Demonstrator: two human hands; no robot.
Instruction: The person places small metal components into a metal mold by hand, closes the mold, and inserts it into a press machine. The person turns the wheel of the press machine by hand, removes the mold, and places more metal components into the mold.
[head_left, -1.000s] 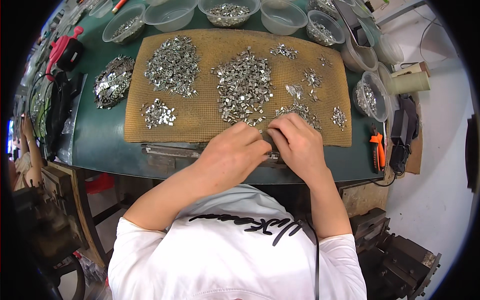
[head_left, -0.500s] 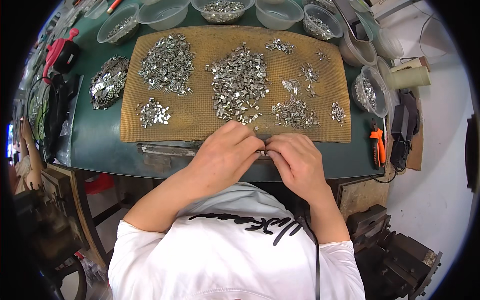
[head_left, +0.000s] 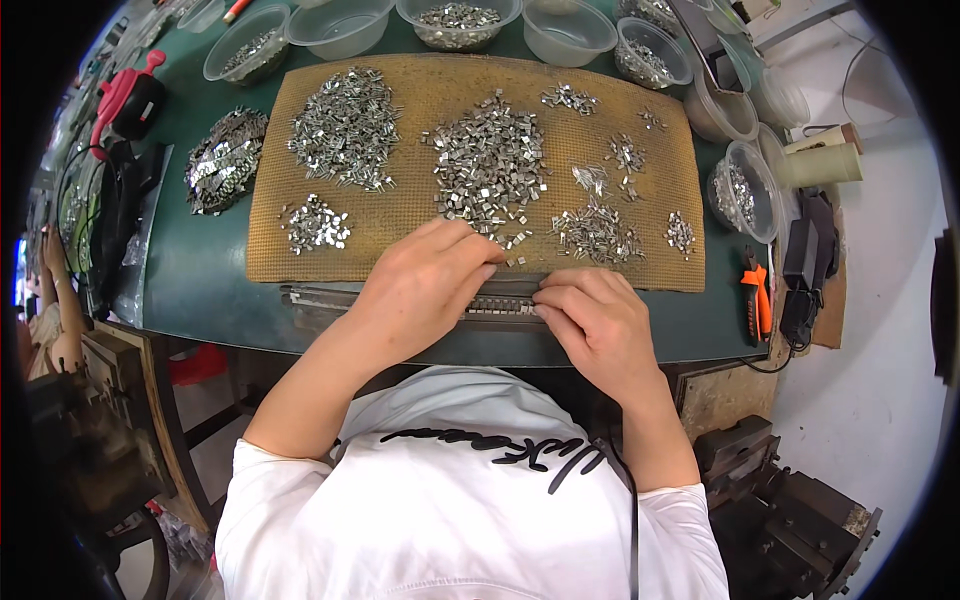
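Observation:
A long dark metal holder [head_left: 330,297] lies along the near edge of the mat, with a row of small metal pieces [head_left: 500,306] seated in it. My left hand [head_left: 425,285] is above the holder, its fingers drawn together by the lower edge of the central pile of small square metal pieces [head_left: 485,160]. Whatever its fingertips pinch is hidden. At the right end of the visible row, my right hand [head_left: 600,325] has thumb and fingers closed against the holder; anything between them is too small to make out.
The tan textured mat [head_left: 410,220] carries several other heaps of metal bits [head_left: 345,125]. Plastic bowls [head_left: 570,35] line the back. Orange-handled pliers [head_left: 757,295] lie at the right, and a stack of shiny metal pieces [head_left: 225,165] at the left.
My left hand has moved left and slightly away from my right hand, uncovering the row of pieces in the holder. My right hand stays nearly in place.

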